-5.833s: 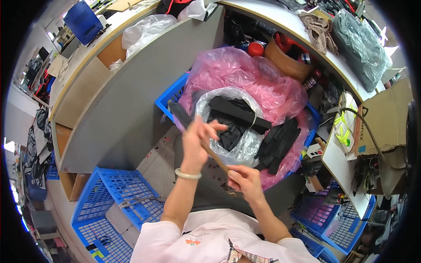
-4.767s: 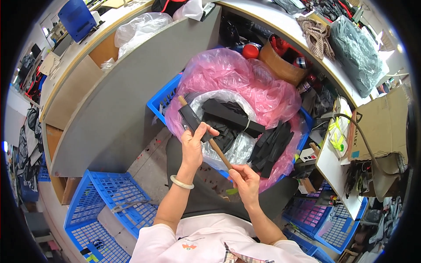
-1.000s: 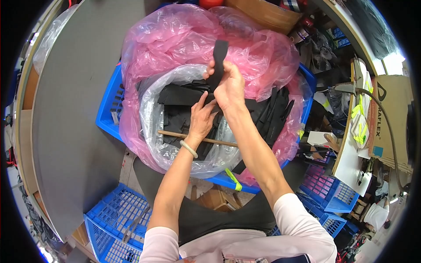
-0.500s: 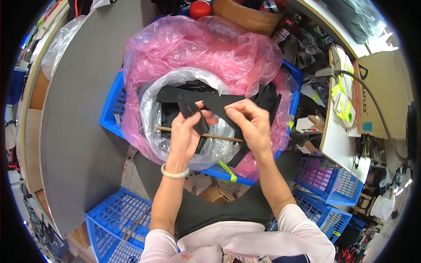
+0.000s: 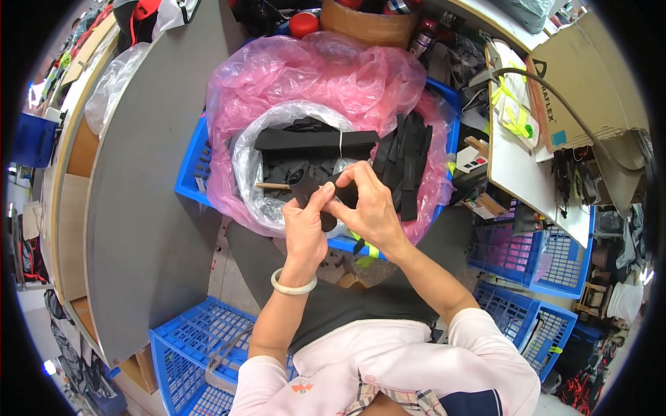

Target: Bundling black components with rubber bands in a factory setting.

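My left hand (image 5: 304,234) is closed round a black strip (image 5: 303,185), whose bent upper end stands above the fingers. My right hand (image 5: 372,209) pinches dark material against the left fingertips, and the thumbs nearly meet. It seems to be the same black strip, but the fingers hide the join. A thin wooden stick (image 5: 272,186) shows just behind the left hand. Beyond both hands, a long black bundle (image 5: 316,141) with a white tie lies across a clear plastic bag (image 5: 248,166) holding small black pieces. More black strips (image 5: 404,163) lie to the right.
A blue crate (image 5: 192,165) lined with pink plastic (image 5: 305,76) holds the bag in front of me. A grey tabletop (image 5: 152,173) curves along the left. Blue baskets (image 5: 201,340) stand at lower left and right. A white shelf (image 5: 531,177) and cardboard (image 5: 590,83) are at right.
My right hand has moved in to meet the left, and the wide black strip between them is now gathered close. More of the tied bundle shows. The whole view has shifted slightly.
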